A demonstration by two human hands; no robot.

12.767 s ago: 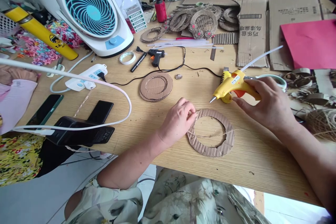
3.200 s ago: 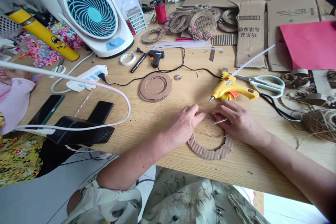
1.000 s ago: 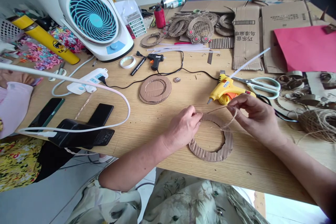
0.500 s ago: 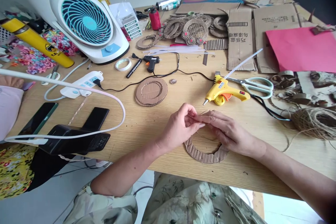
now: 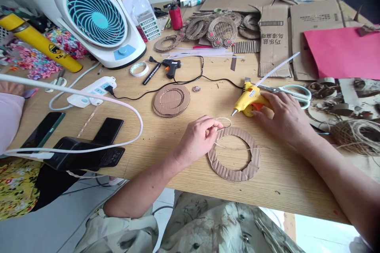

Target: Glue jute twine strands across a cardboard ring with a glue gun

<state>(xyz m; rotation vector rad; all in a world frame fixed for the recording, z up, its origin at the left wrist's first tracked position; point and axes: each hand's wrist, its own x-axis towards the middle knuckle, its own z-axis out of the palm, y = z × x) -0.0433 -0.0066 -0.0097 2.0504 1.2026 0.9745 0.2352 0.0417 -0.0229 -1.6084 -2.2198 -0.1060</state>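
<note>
My left hand point(image 5: 197, 140) pinches the end of a thin strand of twine point(image 5: 230, 121) between thumb and fingers. Part of the strand loops above a flat cardboard ring point(image 5: 218, 168), and another length trails across it. This ring lies on the table just right of my left hand. Farther right, my right hand point(image 5: 286, 120) is closed around the handle of a yellow hot glue gun point(image 5: 248, 98), which still rests on the table with a clear glue stick point(image 5: 280, 67) poking from its back. My palm hides most of the handle.
Scissors point(image 5: 297, 91) lie behind my right hand, with a ball of twine point(image 5: 353, 138) to the right. A cardboard disc point(image 5: 171, 112), black glue gun point(image 5: 171, 67), cord and tape roll point(image 5: 139, 74) sit farther back. The fan point(image 5: 130, 53), power strip point(image 5: 89, 95) and another person's sleeve point(image 5: 13, 112) are left.
My right hand has let go of the twine and moved right and away from me onto the yellow glue gun. My left hand keeps the twine, and the cardboard ring is now uncovered.
</note>
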